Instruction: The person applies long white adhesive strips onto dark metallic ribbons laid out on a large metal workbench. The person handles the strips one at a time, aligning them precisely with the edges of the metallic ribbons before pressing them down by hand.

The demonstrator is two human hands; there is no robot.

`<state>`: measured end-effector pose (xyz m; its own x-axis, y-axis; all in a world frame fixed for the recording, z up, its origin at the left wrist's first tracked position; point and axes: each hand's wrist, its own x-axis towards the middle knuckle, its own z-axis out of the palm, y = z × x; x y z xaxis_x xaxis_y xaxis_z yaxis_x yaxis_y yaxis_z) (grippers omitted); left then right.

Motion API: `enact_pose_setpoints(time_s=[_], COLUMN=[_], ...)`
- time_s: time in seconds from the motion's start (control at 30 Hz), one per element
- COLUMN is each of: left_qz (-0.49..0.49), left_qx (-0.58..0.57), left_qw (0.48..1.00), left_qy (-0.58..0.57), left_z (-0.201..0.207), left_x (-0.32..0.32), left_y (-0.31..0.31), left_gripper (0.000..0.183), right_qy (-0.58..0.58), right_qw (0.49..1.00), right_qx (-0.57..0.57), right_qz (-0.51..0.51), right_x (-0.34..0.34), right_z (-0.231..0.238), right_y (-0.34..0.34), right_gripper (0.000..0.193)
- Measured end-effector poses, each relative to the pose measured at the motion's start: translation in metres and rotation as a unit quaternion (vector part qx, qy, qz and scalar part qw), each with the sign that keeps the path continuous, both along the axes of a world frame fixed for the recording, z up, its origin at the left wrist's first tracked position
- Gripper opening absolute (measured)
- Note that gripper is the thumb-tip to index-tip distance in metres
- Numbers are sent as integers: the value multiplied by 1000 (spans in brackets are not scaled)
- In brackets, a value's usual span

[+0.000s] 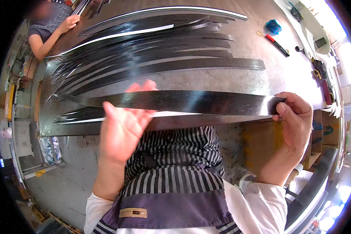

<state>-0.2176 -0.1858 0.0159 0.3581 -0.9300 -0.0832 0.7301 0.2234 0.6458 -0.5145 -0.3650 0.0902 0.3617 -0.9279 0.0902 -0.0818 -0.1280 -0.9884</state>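
A long, glossy black strip [199, 102] runs across in front of me, above the table's near edge. My right hand [294, 117] is closed on its right end, thumb on top and fingers curled behind. Farther left, my left hand [124, 130] is open with the palm turned up; its fingers reach behind the strip and their tips show past the far edge. The left thumb points up at the strip's lower edge. Toward the far left the strip narrows and curves down to the tabletop. Under it lie more dark strips [80, 116] and a white one [175, 114].
Many black strips [144, 50] lie spread on the brown table [238, 84]. A red marker [277, 44], a blue crumpled bundle [273, 26] and scissors [318, 72] lie at the right. Another person's hand [69, 23] rests at the far left. A cardboard box [263, 142] stands below the table.
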Motion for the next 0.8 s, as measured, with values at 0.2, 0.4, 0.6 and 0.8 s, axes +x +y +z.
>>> enact_pose_setpoints(time_s=[0.2, 0.4, 0.6, 0.8], left_qz=[259, 481, 520, 516], left_qx=[-1, 269, 394, 351], left_qw=[955, 715, 506, 467], left_qy=[-143, -430, -564, -626], left_z=[-13, -25, -63, -65], left_x=[113, 111, 108, 100], left_y=[83, 113, 111, 111], left_gripper=[28, 36, 98, 65], right_qy=[67, 139, 211, 184], right_qw=[996, 988, 966, 972], right_qx=[3, -19, -121, -116], right_qz=[-60, -69, -91, -91], right_x=[-35, -34, -22, -23], right_z=[-45, -77, -95, -92], right_y=[-11, -8, -7, -9], right_gripper=[24, 22, 24, 15])
